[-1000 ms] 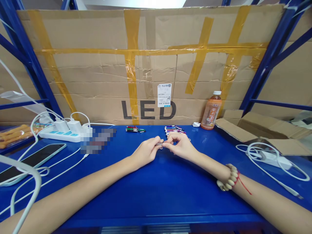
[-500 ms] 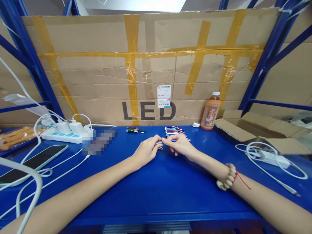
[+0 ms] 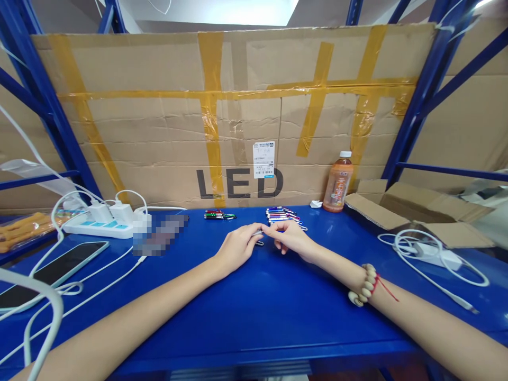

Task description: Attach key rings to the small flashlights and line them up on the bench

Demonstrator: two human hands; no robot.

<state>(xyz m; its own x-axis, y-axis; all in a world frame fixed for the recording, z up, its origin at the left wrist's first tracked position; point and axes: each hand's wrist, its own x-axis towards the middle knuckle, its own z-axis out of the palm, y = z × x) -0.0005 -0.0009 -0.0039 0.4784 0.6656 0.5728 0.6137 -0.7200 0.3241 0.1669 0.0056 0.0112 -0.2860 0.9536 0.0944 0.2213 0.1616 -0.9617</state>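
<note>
The right hand [image 3: 292, 241] loosens: its fingers [image 3: 282, 246], curled over the small silver piece [image 3: 259, 233] a second ago, now spread, only thumb and forefinger tips pinching its end. Both it and the left hand [image 3: 237, 247] sink toward the table [image 3: 254, 317].

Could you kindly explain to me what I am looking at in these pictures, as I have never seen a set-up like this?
There is no machine here: a person works with two bare hands. Every picture comes from one camera worn on that person's head, looking forward and down, so the arms reach in from the bottom. The left hand and the right hand meet over the blue table and together pinch a small silvery piece, too small to name. Behind them lie a few coloured pen-like items and a larger pile of the same. Further off are an orange bottle, a power strip, a phone, a white charger and an open cardboard box. A cardboard sheet marked LED closes the back.
</note>
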